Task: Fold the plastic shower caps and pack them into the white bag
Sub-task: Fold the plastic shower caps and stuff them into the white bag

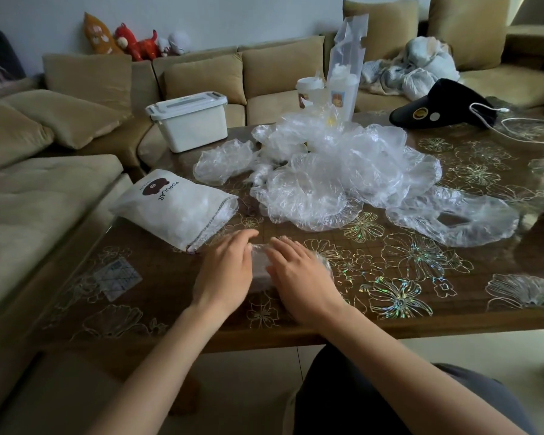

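left hand [225,271] flat, fingers straight | right hand [299,277] likewise | both pressing folded cap [259,265] | white bag [176,208] beside

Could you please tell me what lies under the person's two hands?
A folded clear shower cap shows between the left hand and right hand, both pressing it flat on the table. The hands cover most of it, so its fold cannot be judged.

One wide-angle view from my head, facing forward and down onto the desk [471,296]. Desk's near edge sits close under the lens; the sofa [274,67] behind it fills the top.
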`<control>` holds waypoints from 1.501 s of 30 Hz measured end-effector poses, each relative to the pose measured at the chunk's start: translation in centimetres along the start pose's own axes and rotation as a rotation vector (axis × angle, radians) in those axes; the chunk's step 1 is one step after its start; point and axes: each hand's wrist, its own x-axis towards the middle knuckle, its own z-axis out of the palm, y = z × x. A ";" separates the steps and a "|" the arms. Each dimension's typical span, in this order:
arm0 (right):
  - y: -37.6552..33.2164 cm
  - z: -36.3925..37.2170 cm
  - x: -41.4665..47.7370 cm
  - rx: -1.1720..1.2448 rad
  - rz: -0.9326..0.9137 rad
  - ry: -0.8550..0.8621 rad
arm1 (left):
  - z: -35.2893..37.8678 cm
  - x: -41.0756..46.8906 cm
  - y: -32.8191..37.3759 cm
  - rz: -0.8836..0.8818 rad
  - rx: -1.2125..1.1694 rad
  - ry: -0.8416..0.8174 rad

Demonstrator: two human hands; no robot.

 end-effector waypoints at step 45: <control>2.8 -4.7 3.2 1.520 0.458 -0.353 | -8.3 5.0 2.2 -0.332 -0.907 -0.269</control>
